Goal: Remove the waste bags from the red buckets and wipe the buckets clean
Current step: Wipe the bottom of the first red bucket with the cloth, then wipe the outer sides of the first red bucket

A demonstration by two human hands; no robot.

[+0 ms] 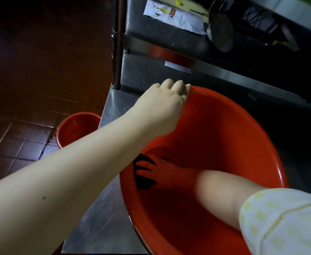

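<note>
Right hand (160,172) deep in red bucket (233,129) — dark cloth (141,179) indistinct.

My left hand (166,100) lay over the far rim of the red bucket (243,129), and its forearm barred the frame's lower left. My right hand (160,171) filled the bucket's bottom on a dark cloth (143,182). The bucket's right half stood open. Above, a steel shelf (169,41) and post (117,52) closed in.
</note>
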